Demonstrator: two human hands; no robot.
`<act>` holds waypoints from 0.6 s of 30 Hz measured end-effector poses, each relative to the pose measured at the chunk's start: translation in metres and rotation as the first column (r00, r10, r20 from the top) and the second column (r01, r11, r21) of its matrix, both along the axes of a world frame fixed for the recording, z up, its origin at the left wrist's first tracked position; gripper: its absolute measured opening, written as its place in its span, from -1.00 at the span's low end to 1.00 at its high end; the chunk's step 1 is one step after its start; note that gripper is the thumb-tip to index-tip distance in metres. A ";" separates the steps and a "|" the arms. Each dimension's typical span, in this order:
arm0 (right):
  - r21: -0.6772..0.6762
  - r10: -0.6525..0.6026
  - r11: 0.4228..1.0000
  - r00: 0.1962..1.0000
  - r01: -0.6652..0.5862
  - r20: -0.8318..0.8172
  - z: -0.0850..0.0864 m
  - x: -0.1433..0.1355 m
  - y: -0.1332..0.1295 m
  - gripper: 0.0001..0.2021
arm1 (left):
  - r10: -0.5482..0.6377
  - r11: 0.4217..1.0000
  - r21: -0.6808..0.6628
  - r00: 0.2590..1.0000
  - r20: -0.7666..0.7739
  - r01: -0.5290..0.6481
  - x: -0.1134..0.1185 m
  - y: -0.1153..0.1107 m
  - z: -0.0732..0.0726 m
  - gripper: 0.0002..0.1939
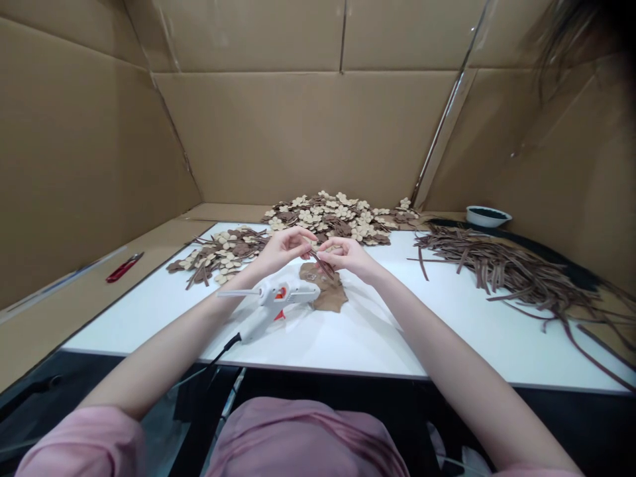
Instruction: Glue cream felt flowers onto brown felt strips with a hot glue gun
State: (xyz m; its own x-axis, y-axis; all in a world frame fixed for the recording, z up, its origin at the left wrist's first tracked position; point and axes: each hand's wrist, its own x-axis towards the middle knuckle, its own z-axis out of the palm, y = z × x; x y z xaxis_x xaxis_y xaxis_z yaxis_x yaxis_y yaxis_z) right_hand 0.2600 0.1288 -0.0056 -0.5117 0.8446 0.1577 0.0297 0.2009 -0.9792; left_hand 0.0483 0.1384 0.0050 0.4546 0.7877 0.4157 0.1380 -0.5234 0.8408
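Note:
Both hands meet above the middle of the white board, fingertips pinched around a thin brown strip (324, 266). My left hand (289, 248) has its fingers closed on the strip's upper end. Close beside it, my right hand (346, 256) pinches the same strip from the right. Under the hands lies a flat brown patch (330, 297) with an uneven outline. A white glue gun (278, 301) with a red trigger rests in front of my left hand, its nozzle over the patch's left edge. Whether a flower piece is between the fingertips is too small to tell.
Cream and brown flower pieces form a large heap (332, 215) at the back and a smaller pile (226, 255) at the left. Many brown strips (501, 265) lie at the right, near a white bowl (487, 216). A red cutter (124, 267) lies far left. Cardboard walls (298, 132) surround the board (432, 331).

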 end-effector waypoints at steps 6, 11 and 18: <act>0.001 0.008 1.000 0.995 -0.008 0.103 0.004 -0.002 -0.003 -0.60 | -0.017 0.999 0.045 1.000 -0.020 0.018 0.006 0.003 -0.008 -0.66; -0.001 -0.029 1.000 0.997 0.029 0.074 0.003 0.000 -0.001 -0.62 | 0.042 0.998 0.044 0.997 -0.066 -0.039 0.000 0.014 -0.008 -0.66; 0.019 -0.109 0.994 0.994 0.109 0.026 0.000 0.003 0.004 -0.61 | 0.368 0.911 0.346 0.819 -0.440 -0.224 -0.009 0.063 -0.028 -0.64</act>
State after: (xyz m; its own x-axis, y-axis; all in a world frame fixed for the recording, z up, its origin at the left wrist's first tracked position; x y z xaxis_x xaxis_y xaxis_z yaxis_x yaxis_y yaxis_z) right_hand 0.2633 0.1324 -0.0057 -0.4211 0.8927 0.1606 0.0783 0.2122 -0.9741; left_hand 0.0395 0.2012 -0.0233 0.4159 0.8082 0.4170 0.6747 -0.5817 0.4543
